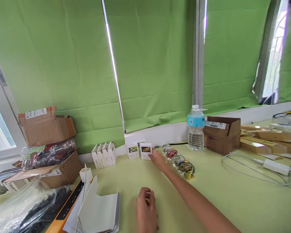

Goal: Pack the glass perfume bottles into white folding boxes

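Observation:
At the back of the table, my right hand (157, 159) grips the right edge of a small white box (145, 151) with a picture of yellow flowers on its front. The box stands upright. Just left of it is a similar white box (133, 151) with a white-flower picture, and part of another shows behind them. My left hand (146, 210) rests near the front, its fingers loosely curled, with nothing visible in them. Right of my right hand lies a row of small round, shiny clear containers (178, 159) with coloured contents and a gold end.
Several slim white boxes (103, 155) stand back left. A white folded card holder (100, 210) lies front left beside cartons (47, 127) and plastic wrap (16, 207). A water bottle (196, 129), brown box (221, 136), and white charger with cable (276, 166) are right.

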Motion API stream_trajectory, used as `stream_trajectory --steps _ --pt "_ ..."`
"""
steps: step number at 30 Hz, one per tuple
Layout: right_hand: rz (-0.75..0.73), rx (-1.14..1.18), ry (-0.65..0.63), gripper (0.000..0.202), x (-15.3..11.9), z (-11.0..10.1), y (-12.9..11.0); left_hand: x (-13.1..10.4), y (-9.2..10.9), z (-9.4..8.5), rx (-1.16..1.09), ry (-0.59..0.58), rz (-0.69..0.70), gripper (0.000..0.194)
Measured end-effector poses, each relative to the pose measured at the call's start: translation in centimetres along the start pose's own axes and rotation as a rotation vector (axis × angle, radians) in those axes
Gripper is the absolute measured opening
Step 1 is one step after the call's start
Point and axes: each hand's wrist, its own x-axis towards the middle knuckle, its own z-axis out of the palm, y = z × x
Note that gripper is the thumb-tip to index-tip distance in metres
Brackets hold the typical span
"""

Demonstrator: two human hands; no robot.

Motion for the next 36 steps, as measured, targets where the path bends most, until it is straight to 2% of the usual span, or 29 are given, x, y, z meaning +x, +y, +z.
stream_trajectory --steps 3,7,12,15,20,23,26,30,33,36 --pt "-0.004 0.006 0.025 0.034 2.1 2.2 -0.5 0.8 -0.7 0.1 -0.015 0.012 0.002 0.042" --pt "-0.044 0.002 0.028 0.037 3.3 4.3 -0.1 1.1 -0.9 0.2 -0.021 0.013 0.014 0.041" --pt "-0.067 0.011 0.076 0.059 3.6 5.3 1.0 0.3 -0.2 -0.2 -0.047 -0.026 -0.042 0.041" --pt "-0.093 0.043 0.165 0.065 3.5 5.6 1.3 0.0 0.2 -0.2 -0.072 -0.035 -0.082 0.043" --pt "-0.169 0.143 0.366 0.055 3.3 4.8 1.2 -0.2 0.3 -0.2 -0.095 -0.001 -0.054 0.035" --pt "-0.251 0.222 0.473 0.045 3.2 4.1 0.3 -0.2 0.1 -0.2 -0.08 0.024 -0.038 0.029" --pt "-0.349 0.29 0.508 0.036 2.9 3.8 -1.5 -0.2 0.0 -0.2 -0.077 0.016 -0.027 0.027" --pt "-0.46 0.338 0.461 0.032 2.0 3.7 -4.9 -0.2 -0.3 -0.2 -0.112 0.003 -0.008 0.028" --pt "-0.555 0.339 0.305 0.028 0.6 4.3 -7.9 0.0 -0.3 -0.4 -0.19 0.009 -0.017 0.03" --pt "-0.629 0.305 0.128 0.026 -1.6 5.6 -10.9 0.2 0.2 -1.1 -0.276 0.086 -0.013 0.031"
